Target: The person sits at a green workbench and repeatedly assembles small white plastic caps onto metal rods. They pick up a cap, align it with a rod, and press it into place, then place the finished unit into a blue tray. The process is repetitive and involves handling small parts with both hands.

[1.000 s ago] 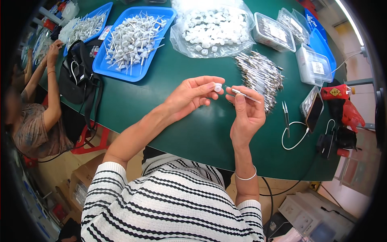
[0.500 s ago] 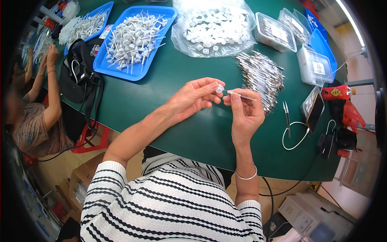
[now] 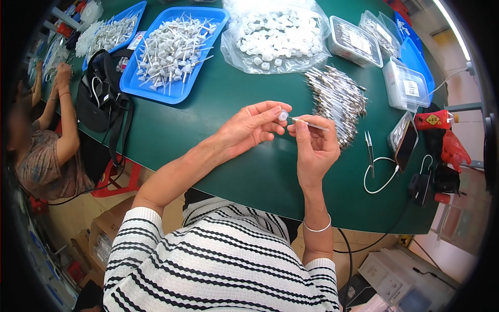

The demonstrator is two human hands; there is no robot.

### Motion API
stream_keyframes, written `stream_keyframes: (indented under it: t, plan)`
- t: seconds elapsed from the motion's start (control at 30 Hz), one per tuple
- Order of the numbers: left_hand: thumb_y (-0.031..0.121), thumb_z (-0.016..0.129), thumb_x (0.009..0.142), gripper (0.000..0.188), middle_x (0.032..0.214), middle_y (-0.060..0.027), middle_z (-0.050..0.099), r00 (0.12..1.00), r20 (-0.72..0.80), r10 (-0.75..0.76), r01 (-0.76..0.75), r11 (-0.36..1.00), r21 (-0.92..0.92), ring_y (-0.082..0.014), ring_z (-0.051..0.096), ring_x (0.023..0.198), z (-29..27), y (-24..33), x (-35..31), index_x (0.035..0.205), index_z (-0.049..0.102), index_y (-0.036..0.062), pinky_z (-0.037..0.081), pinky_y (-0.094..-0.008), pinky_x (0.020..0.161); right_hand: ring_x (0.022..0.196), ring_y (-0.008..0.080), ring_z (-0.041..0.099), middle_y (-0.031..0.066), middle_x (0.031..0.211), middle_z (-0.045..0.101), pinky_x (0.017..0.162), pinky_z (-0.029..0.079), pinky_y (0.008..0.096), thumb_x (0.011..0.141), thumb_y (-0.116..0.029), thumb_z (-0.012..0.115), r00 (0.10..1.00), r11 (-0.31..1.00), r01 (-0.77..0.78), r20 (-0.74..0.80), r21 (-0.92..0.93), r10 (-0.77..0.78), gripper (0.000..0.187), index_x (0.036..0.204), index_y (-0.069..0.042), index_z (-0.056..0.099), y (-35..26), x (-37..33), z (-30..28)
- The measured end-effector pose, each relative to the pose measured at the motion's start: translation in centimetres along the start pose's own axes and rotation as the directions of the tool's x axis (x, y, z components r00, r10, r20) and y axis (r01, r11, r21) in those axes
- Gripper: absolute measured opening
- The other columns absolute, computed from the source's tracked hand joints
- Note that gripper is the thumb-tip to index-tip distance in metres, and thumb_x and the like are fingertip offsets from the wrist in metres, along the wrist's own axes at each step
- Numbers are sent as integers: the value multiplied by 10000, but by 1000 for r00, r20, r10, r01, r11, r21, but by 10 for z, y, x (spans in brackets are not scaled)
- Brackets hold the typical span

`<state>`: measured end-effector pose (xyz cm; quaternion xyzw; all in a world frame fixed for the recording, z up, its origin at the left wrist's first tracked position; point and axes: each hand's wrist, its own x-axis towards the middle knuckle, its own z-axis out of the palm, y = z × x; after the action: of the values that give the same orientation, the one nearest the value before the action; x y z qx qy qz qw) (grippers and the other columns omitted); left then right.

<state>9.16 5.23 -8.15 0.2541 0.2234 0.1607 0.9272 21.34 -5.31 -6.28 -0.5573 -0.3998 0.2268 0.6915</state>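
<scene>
Frame centre: left hand (image 3: 248, 126) pinches small, round, white plastic cap (image 3: 283, 115); right hand (image 3: 316, 151) pinches thin, pale, metal-looking rod (image 3: 319, 127), long axis pointing left at cap, contact unclear.

assembly workshop | green worktable (image 3: 260, 177) | blue parts tray (image 3: 179, 98) | heaped metal rods (image 3: 338, 104) | co-worker (image 3: 49, 164)

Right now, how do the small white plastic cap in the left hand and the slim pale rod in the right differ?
Shape: the small white plastic cap is short and rounded; the slim pale rod is long and straight.
Hold: the left hand pinches the cap; the right hand pinches the rod.
Shared: both are held above the green tabletop, close together.
</scene>
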Motion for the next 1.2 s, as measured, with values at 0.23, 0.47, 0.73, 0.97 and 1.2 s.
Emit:
stream_keyframes:
  t: [0.23, 0.47, 0.73, 0.97, 1.2]
  plan:
    - [202, 553, 954, 250, 878, -17, 588, 1000, 16, -10, 10, 1000, -22, -85, 589, 748, -1, -1, 1, 1136, 580, 32, 497, -168, 566, 790, 135, 664, 86, 886, 650, 697, 553, 240, 865, 19, 623, 1000, 999, 27, -5, -18, -27, 100, 951, 27, 572, 2, 0, 0]
    - [205, 547, 958, 255, 876, -13, 586, 1000, 13, -17, 18, 1000, -17, -84, 580, 736, 0, -1, 0, 1138, 577, 28, 494, -166, 556, 769, 128, 666, 77, 867, 650, 685, 552, 235, 851, 28, 631, 999, 996, 49, -12, -81, -50, 102, 943, 23, 587, 3, 0, -1]
    - [217, 560, 952, 271, 868, 1, 587, 1000, 10, -22, 22, 1000, 21, -67, 566, 728, 1, 0, 0, 1148, 579, 31, 486, -168, 563, 748, 130, 671, 72, 839, 649, 663, 551, 241, 842, 21, 641, 999, 987, 51, -3, -152, -52, 82, 913, 20, 600, 0, 2, -2]
    - [201, 570, 944, 273, 868, 0, 577, 1000, -5, -27, 27, 1000, 16, -60, 553, 704, 2, -1, 0, 1152, 565, 24, 482, -155, 538, 738, 134, 675, 69, 818, 655, 663, 551, 244, 834, 22, 644, 999, 983, 50, -2, -178, -51, 85, 908, 15, 602, -2, 2, -1]
    - [203, 573, 942, 276, 863, 0, 575, 1000, -1, -22, 22, 999, 35, -52, 550, 695, 2, -2, 1, 1149, 562, 21, 481, -150, 528, 733, 148, 680, 72, 816, 657, 658, 554, 252, 830, 19, 647, 999, 979, 52, 0, -196, -53, 87, 903, 14, 601, -2, 2, -2]
